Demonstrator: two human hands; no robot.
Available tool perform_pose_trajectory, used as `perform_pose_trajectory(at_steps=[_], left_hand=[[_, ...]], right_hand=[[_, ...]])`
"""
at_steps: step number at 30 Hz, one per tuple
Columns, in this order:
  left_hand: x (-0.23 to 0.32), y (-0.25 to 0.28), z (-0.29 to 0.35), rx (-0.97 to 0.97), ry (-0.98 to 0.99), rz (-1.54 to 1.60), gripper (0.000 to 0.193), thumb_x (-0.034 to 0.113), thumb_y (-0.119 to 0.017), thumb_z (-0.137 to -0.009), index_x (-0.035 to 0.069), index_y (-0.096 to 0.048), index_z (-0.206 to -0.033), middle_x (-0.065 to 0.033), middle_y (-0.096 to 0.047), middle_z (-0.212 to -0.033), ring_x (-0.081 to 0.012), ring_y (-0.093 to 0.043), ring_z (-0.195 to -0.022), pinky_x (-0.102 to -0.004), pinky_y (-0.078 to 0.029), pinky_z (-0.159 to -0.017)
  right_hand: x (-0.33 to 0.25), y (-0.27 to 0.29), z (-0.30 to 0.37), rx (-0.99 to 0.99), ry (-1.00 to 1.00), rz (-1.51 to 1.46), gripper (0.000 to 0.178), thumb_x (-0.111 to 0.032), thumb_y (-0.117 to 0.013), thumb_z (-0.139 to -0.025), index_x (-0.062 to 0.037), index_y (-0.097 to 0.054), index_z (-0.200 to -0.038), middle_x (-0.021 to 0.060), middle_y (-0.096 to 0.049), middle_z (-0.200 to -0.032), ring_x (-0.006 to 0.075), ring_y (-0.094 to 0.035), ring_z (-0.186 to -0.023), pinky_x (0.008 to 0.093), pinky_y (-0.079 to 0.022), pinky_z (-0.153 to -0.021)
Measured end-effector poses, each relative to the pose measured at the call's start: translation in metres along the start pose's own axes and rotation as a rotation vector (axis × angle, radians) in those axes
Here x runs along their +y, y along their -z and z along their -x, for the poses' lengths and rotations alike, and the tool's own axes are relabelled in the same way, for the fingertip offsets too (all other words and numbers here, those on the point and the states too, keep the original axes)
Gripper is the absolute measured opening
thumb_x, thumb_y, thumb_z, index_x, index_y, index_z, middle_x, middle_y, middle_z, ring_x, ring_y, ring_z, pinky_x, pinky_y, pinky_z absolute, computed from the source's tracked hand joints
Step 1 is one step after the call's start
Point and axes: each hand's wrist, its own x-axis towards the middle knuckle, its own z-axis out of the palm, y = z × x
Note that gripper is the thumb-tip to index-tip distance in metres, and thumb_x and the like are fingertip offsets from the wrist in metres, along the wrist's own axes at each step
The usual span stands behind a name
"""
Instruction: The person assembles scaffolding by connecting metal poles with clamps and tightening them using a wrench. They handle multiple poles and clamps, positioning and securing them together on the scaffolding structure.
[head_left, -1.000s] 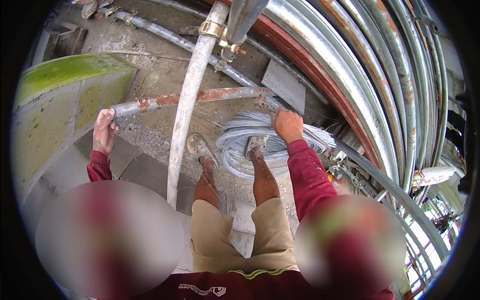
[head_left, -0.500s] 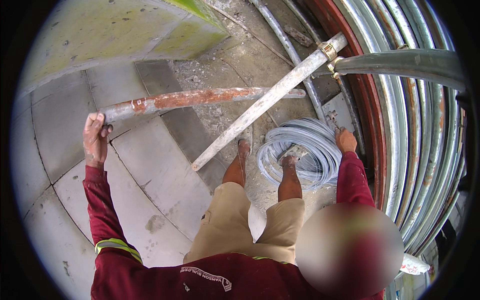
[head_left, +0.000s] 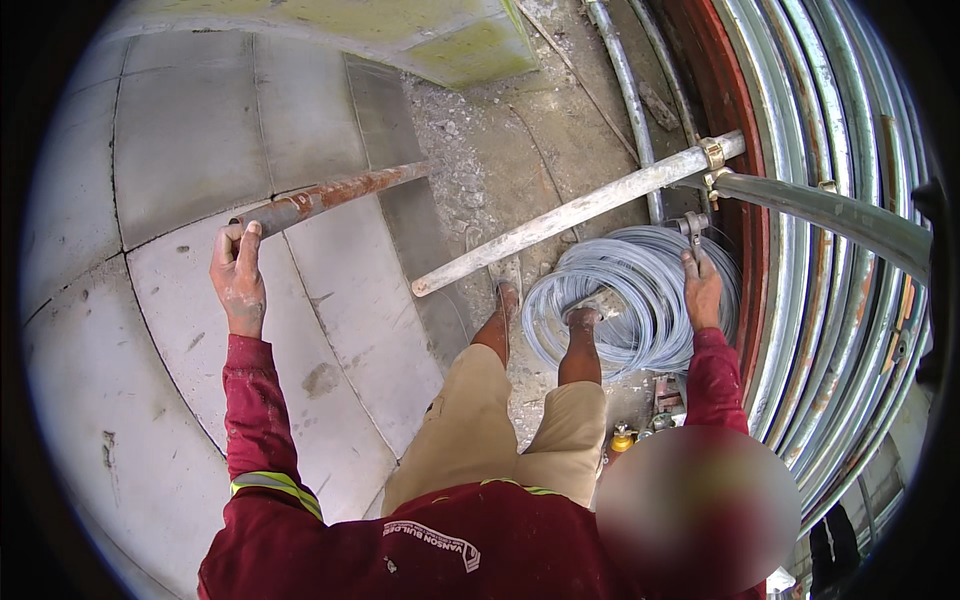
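Observation:
My left hand is closed round the near end of a rusty steel pipe, thumb on top. The pipe is held tilted, its far end pointing away over the slabs and dirt. In my right hand is a grey hammer-like metal tool with a crosswise head, gripped by its handle. Behind that tool lies a coil of grey wire, around my right foot. Across the ground beyond the coil runs a pale pipe, with a brass-coloured clamp near its far end.
Long steel pipes are stacked at the right beside a red beam. A grey pipe juts out from the right. Concrete slabs cover the left. A mossy block stands at the far side. Small fittings lie near my right forearm.
My left hand has swung the rusty pipe's near end rightward, and its far end no longer lies under the pale pipe. My right hand has raised the hammer-like tool; the view has shifted.

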Motion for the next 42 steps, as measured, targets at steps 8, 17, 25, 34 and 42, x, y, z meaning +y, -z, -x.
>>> perform_pose_trajectory(at_steps=[8, 17, 25, 34, 42], left_hand=[[-0.034, 0.055, 0.009, 0.069, 0.211, 0.068, 0.032, 0.029, -0.071, -0.103, 0.011, -0.054, -0.082, 0.0051, -0.046, -0.076, -0.0070, -0.040, -0.067, -0.0244, -0.034, -0.062], [-0.059, 0.083, 0.037, 0.016, 0.318, -0.330, 0.032, 0.032, -0.071, -0.103, 0.006, -0.059, -0.089, -0.0006, -0.052, -0.077, -0.0101, -0.050, -0.068, -0.0275, -0.041, -0.061], [-0.027, 0.066, 0.029, -0.085, -0.107, -0.971, 0.048, 0.023, -0.078, -0.092, 0.009, -0.057, -0.133, -0.0133, -0.058, -0.131, -0.0320, -0.059, -0.118, -0.0462, -0.049, -0.095], [-0.089, -0.007, 0.013, -0.673, -0.437, -1.468, 0.056, 0.015, -0.068, -0.090, 0.010, -0.055, -0.144, -0.0087, -0.062, -0.125, -0.0288, -0.056, -0.121, -0.0533, -0.044, -0.100], [-0.076, -0.001, 0.002, -0.715, -0.356, -1.342, 0.054, 0.017, -0.074, -0.084, 0.012, -0.060, -0.136, -0.0071, -0.061, -0.116, -0.0277, -0.057, -0.115, -0.0504, -0.047, -0.091]], right_hand=[[-0.027, -0.182, 0.059, -0.059, -0.831, -1.393, 0.029, -0.023, -0.060, -0.108, -0.0054, -0.064, -0.130, -0.0006, -0.063, -0.079, 0.0095, -0.055, -0.058, 0.0267, -0.046, -0.049], [-0.072, -0.340, 0.086, -0.021, -1.147, -1.611, 0.043, -0.036, -0.048, -0.114, -0.0214, -0.043, -0.154, 0.0208, -0.049, -0.155, 0.0415, -0.052, -0.140, 0.0661, -0.048, -0.110], [-0.094, -0.380, 0.066, 0.030, -1.037, -1.729, 0.041, -0.046, -0.037, -0.115, -0.0211, -0.053, -0.142, 0.0060, -0.064, -0.135, 0.0300, -0.059, -0.128, 0.0595, -0.045, -0.111], [-0.115, -0.405, 0.070, 0.007, -1.018, -1.867, 0.037, -0.036, -0.045, -0.112, -0.0196, -0.055, -0.144, 0.0068, -0.055, -0.150, 0.0289, -0.049, -0.140, 0.0626, -0.035, -0.119], [-0.152, -0.419, 0.067, 0.113, -1.016, -1.987, 0.048, -0.036, -0.044, -0.111, -0.0041, -0.055, -0.145, 0.0142, -0.056, -0.152, 0.0382, -0.050, -0.139, 0.0639, -0.036, -0.120]])
